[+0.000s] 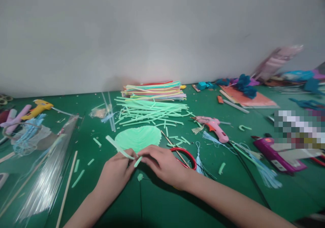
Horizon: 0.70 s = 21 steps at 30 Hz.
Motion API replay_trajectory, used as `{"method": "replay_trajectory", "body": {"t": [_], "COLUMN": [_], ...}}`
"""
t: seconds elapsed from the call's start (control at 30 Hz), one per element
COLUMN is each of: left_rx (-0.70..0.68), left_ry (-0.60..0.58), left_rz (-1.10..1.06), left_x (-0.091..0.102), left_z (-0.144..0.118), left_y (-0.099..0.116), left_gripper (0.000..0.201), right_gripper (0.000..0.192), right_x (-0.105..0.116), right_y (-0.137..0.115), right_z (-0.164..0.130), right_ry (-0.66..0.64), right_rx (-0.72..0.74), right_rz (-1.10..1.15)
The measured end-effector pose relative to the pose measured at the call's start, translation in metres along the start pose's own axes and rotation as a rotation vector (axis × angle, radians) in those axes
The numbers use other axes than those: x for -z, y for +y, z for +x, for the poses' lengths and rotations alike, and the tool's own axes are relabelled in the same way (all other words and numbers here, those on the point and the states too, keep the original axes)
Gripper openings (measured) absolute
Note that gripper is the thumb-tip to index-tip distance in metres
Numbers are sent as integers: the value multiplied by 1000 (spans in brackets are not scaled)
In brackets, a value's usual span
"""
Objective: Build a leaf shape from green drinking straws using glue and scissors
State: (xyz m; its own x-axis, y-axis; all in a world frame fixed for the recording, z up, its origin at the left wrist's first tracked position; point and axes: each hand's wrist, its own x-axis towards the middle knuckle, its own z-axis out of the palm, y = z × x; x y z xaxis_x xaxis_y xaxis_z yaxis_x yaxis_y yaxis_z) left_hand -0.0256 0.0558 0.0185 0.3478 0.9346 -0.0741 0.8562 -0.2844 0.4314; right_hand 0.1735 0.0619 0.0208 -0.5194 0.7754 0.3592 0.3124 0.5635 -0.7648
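A mint-green pipe cleaner (pixel 118 146) is bent between my two hands, its long end pointing up and left and a short end sticking out below the fingertips. My left hand (pixel 115 168) pinches it with thumb and fingers. From the other side, my right hand (pixel 162 163) closes its fingertips on the same pipe cleaner, partly hiding the bend. Just behind the hands lies a mint-green, leaf-shaped fuzzy piece (pixel 138 136), its near edge covered by my fingers. Red-handled scissors (pixel 194 160) rest beside my right hand, partly hidden by it.
Beyond the leaf lies a pile of green pipe cleaners (pixel 152 112), with multicoloured ones (pixel 154 89) against the wall. A pink glue gun (pixel 214 128) and a purple device (pixel 276 155) are at right. A yellow glue gun (pixel 38 109), clear plastic wrap (pixel 45 177) and a wooden stick (pixel 67 187) lie left.
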Motion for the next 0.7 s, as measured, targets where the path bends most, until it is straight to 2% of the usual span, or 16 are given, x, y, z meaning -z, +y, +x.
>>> {"method": "replay_trajectory", "body": {"t": [0.13,0.2,0.3,0.4,0.53,0.7], "left_rx": [33,54,68,58,39,46], "left_ry": [-1,8,26,36,43,37], "left_rz": [5,19,37,36,1,-102], "left_x": [2,3,3,3,0,-2], "left_z": [2,3,4,4,4,5], "left_y": [5,7,9,8,5,1], "left_gripper": [20,21,23,24,29,23], "right_gripper": [22,25,34,40,31,22], "right_x": [-2,-2,-2,-2,-6,-14], "right_y": [4,8,13,15,10,8], "right_z": [0,-2,-6,-8,-6,-1], "right_ry": [33,48,2,-44,22,88], "right_rx": [39,13,-37,-27,-9,23], "right_rz": [34,-4,-76,-124,-192,-204]}}
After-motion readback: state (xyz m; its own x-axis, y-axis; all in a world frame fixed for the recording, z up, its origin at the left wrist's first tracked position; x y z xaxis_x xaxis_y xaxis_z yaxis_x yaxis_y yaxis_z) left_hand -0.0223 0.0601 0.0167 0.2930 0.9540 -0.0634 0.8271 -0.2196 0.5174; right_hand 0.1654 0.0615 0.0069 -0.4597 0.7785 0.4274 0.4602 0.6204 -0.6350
